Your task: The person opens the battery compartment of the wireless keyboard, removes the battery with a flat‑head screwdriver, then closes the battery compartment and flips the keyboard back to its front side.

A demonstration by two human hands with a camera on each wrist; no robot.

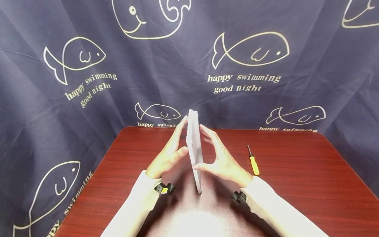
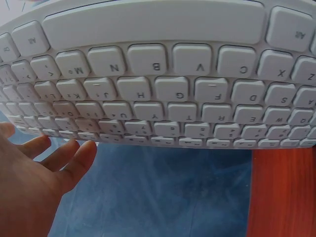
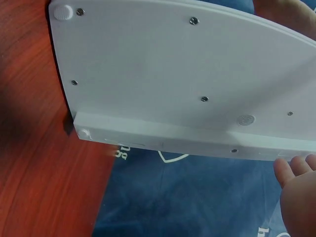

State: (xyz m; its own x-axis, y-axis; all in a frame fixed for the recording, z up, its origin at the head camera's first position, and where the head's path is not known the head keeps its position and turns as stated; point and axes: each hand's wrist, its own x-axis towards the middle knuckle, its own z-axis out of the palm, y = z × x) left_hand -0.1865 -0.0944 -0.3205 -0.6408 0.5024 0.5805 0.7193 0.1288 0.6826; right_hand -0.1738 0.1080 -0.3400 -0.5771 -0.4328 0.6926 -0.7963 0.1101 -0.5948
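A white keyboard (image 1: pixel 193 141) stands upright on one short end on the table, between both hands. Its keys (image 2: pixel 170 89) face the left hand, and its back (image 3: pixel 143 59), dotted with screws, faces the right. My left hand (image 1: pixel 170 153) has extended fingers along the key side; in the left wrist view the fingertips (image 2: pixel 86 153) are at the far long edge. On the other side, my right hand (image 1: pixel 223 161) is spread, its thumb at the near edge and its fingertips (image 3: pixel 284 170) at the far edge. Neither hand curls round the keyboard.
A screwdriver (image 1: pixel 253 163) with a yellow handle lies on the red-brown wooden table (image 1: pixel 296 171), right of the right hand. Behind the table hangs a dark blue curtain (image 1: pixel 183 72) printed with fish. A small black device sits at each wrist.
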